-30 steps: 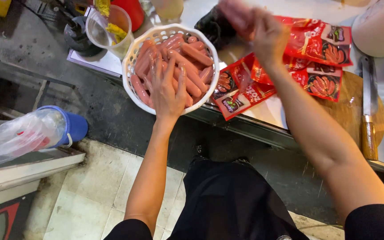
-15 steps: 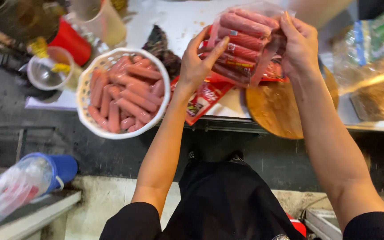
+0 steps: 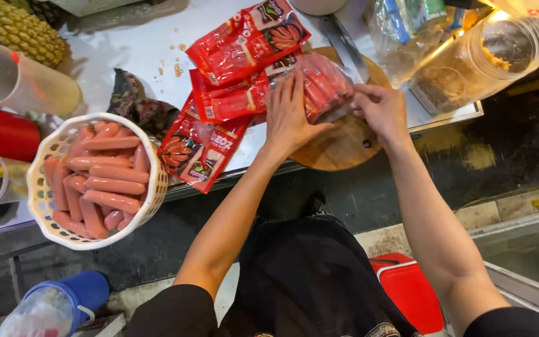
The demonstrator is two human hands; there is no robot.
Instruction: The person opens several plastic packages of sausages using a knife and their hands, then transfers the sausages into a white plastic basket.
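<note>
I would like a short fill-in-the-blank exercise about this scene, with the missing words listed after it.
1. Both hands, the left hand and the right hand, are on a clear pack of sausages lying on a round wooden ____.
2. The loose sausages lie in a white ____.
3. Above the basket, at the top left, sits a ____.
4. The flat packs beside the left hand are ____ in colour.

Missing words: board; basket; pineapple; red

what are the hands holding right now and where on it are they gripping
A clear pack of sausages on the round wooden board: left hand presses flat on its left part, right hand pinches its right end.
</note>
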